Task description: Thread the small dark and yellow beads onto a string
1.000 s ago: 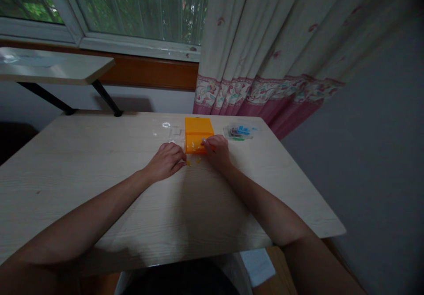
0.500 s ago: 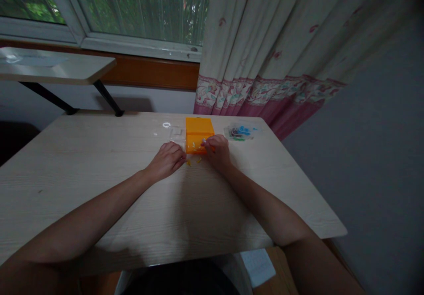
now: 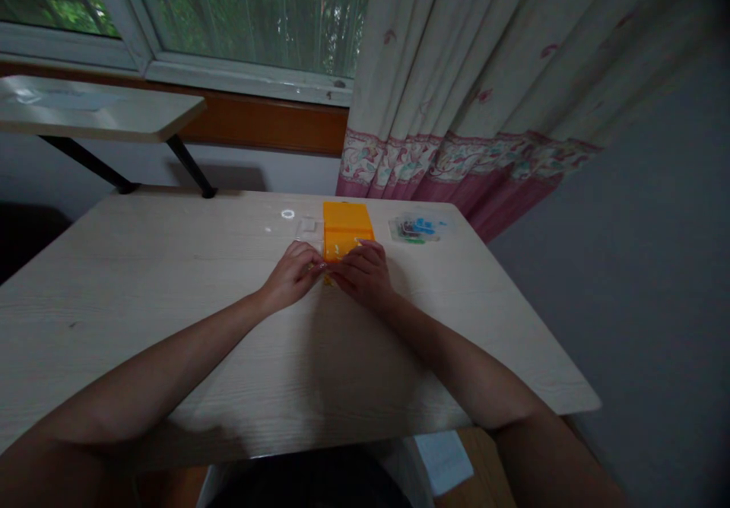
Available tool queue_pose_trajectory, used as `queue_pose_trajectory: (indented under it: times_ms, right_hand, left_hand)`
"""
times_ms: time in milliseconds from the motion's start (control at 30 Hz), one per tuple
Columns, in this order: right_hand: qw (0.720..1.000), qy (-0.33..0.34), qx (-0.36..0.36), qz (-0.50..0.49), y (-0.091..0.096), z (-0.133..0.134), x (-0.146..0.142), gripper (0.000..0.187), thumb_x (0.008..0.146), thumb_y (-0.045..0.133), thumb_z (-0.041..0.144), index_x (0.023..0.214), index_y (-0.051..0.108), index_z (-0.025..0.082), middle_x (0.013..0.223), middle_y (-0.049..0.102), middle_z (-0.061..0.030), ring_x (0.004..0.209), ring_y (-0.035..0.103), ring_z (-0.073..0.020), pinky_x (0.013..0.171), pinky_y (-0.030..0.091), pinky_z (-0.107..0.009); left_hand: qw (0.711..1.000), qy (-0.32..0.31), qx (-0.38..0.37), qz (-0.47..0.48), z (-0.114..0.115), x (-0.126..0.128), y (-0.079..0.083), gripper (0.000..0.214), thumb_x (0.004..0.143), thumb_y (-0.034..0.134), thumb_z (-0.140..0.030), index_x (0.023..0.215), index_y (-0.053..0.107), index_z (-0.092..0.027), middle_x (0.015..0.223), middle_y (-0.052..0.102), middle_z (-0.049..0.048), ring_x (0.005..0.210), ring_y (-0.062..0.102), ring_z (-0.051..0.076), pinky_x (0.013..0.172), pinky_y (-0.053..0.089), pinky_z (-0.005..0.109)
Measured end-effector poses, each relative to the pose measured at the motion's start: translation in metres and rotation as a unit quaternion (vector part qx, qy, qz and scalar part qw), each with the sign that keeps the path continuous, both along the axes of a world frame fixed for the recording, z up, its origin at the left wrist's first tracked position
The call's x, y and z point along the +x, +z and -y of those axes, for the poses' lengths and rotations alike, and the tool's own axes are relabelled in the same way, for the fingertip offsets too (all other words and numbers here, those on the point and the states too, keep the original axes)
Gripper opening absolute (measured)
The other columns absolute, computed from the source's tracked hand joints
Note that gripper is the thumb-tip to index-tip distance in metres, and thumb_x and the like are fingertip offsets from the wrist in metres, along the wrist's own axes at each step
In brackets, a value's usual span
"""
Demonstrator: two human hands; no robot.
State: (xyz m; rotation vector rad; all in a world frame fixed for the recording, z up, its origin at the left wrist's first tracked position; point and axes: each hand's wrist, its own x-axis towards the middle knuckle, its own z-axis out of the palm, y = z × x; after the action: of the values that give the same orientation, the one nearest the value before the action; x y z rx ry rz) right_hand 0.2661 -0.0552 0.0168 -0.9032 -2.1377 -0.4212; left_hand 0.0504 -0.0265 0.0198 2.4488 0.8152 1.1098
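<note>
An orange box (image 3: 347, 217) stands open on the table, with a few small pale pieces inside its near half. My left hand (image 3: 293, 274) is at the box's near left corner, its fingertips pinched together. My right hand (image 3: 365, 271) reaches over the near edge, and its closed fingertips meet those of the left. Whatever the fingertips hold is too small to make out. Just below them lie small yellow pieces (image 3: 328, 280), partly hidden by the right hand. A clear plastic case (image 3: 309, 228) lies left of the box, behind my left hand.
On the right, a clear tray (image 3: 402, 230) holds blue and dark small pieces, with a green piece (image 3: 415, 241) at its front. A raised shelf (image 3: 103, 112) stands at the back left of the wooden table (image 3: 228, 371). A curtain (image 3: 411, 112) hangs behind.
My right hand has moved left and slightly toward me, from over the box to my left hand, so the fingertips now meet. The view has shifted slightly.
</note>
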Motion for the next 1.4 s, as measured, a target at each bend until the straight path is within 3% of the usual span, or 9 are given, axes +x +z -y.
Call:
queue_pose_trajectory:
  times_ms: [833,1000,1200,1400]
  right_hand:
    - [0.999,0.004,-0.008,0.033,0.004,0.006,-0.005,0.014,0.091,0.06,0.029,0.1,0.07,0.032,0.081,0.072,0.0035,0.086,0.06,-0.014,0.105,0.033,-0.038]
    - [0.996,-0.054,-0.059,-0.042,0.004,-0.004,-0.001,0.015,0.09,0.062,0.035,0.083,0.073,0.027,0.077,0.072,0.0004,0.084,0.061,-0.0162,0.098,0.037,-0.038]
    - [0.961,-0.18,-0.139,-0.159,-0.002,-0.028,0.021,0.022,0.09,0.061,0.039,0.082,0.074,0.024,0.081,0.073,-0.0018,0.085,0.059,-0.0194,0.087,0.038,-0.038]
    - [0.954,-0.197,-0.153,-0.168,-0.013,-0.035,0.024,0.021,0.088,0.063,0.039,0.08,0.075,0.023,0.09,0.071,-0.0045,0.092,0.058,-0.0212,0.087,0.039,-0.039]
  left_hand:
    - [1.0,0.01,0.017,0.012,-0.002,0.001,-0.003,0.022,0.095,0.049,-0.032,0.086,0.063,-0.018,0.084,0.062,0.0051,0.085,0.054,0.018,0.082,0.044,0.035]
    - [1.0,0.026,0.013,0.005,0.0,0.001,0.0,0.025,0.097,0.046,-0.032,0.09,0.067,-0.02,0.086,0.063,0.0054,0.088,0.055,0.019,0.085,0.043,0.036]
    - [0.999,0.051,0.011,0.005,-0.001,0.0,-0.001,0.025,0.098,0.045,-0.032,0.092,0.066,-0.02,0.087,0.063,0.0055,0.089,0.054,0.019,0.085,0.043,0.037]
    - [0.999,0.052,0.013,-0.003,-0.002,-0.001,-0.001,0.025,0.097,0.045,-0.031,0.091,0.066,-0.02,0.087,0.063,0.0064,0.09,0.054,0.02,0.085,0.043,0.038]
